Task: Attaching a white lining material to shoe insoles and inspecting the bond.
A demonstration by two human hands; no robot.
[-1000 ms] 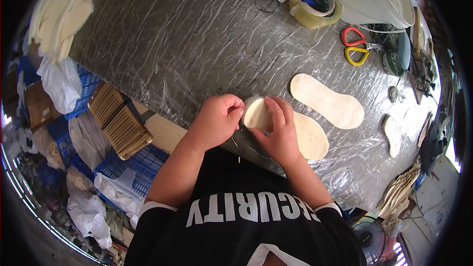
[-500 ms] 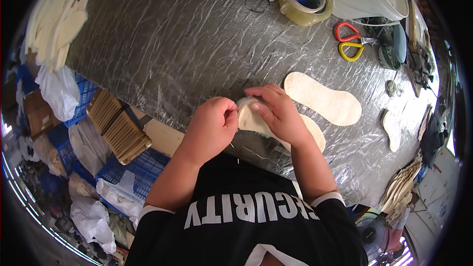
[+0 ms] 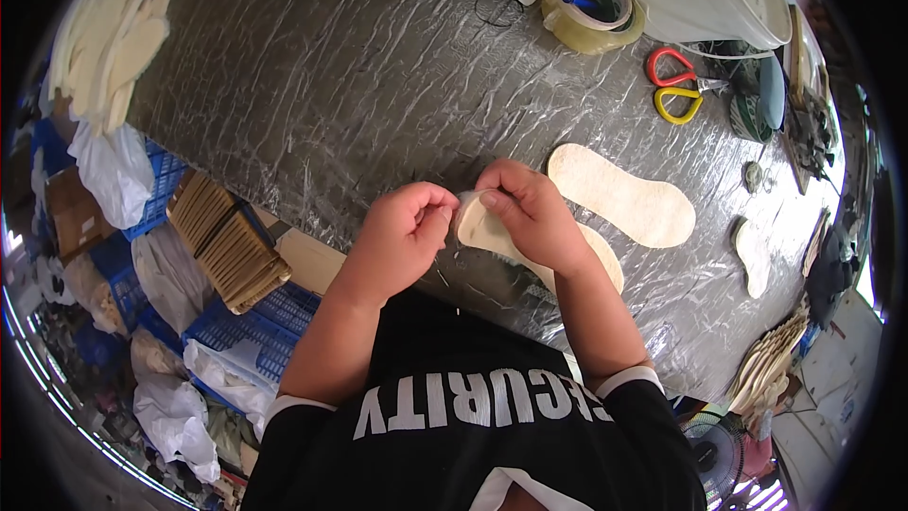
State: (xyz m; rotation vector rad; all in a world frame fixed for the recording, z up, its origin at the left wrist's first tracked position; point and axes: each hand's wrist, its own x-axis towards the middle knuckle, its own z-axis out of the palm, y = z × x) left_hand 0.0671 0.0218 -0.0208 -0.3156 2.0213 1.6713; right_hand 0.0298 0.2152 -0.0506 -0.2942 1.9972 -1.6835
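A pale, foot-shaped insole (image 3: 492,232) lies at the near edge of the table, which is covered in crinkled clear plastic (image 3: 312,85). My right hand (image 3: 530,213) pinches its rounded end from above. My left hand (image 3: 407,227) has its fingertips closed on the same end, right beside the right hand's fingers. The rest of this insole is hidden under my right hand and wrist. A second pale insole (image 3: 619,194) lies flat just beyond my right hand.
A roll of clear tape (image 3: 591,5) and scissors with red and yellow handles (image 3: 676,85) lie at the far right. A stack of pale insoles (image 3: 104,38) sits far left. Another insole piece (image 3: 757,251) lies right. Blue crates (image 3: 246,350) and wooden slats (image 3: 227,241) stand below left.
Both hands have drawn together onto the insole's end; the left hand moved right from flat on the table to pinching the edge, which is now lifted slightly.
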